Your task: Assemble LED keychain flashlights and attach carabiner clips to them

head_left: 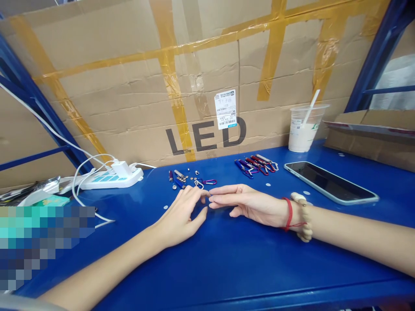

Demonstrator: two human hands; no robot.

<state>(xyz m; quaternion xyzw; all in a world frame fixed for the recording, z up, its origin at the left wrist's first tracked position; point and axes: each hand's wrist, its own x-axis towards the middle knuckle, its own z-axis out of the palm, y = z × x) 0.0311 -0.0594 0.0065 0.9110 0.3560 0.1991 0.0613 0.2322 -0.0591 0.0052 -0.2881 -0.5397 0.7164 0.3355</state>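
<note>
My left hand point(184, 214) hovers over or rests on the blue tabletop point(207, 268), palm down, thumb apart and fingers loosely stretched. Its fingertips nearly meet those of my right hand point(248, 203), which is turned sideways with straight fingers and a lowered thumb. Neither hand shows anything held. Just beyond my left hand lie loose parts: a silver tube point(179, 174), a partly covered blue tube point(179, 183), small round button cells point(183, 178) and a purple carabiner point(209, 182). Farther right is a row of slim keychain flashlights point(256, 164) with carabiners, in blue, purple, red and silver.
A phone point(330, 181) lies at the right, with a plastic cup and straw point(304, 129) behind it. On the left are a white power strip point(112, 178) and cables point(78, 185). A large taped carton point(136, 95) stands along the back.
</note>
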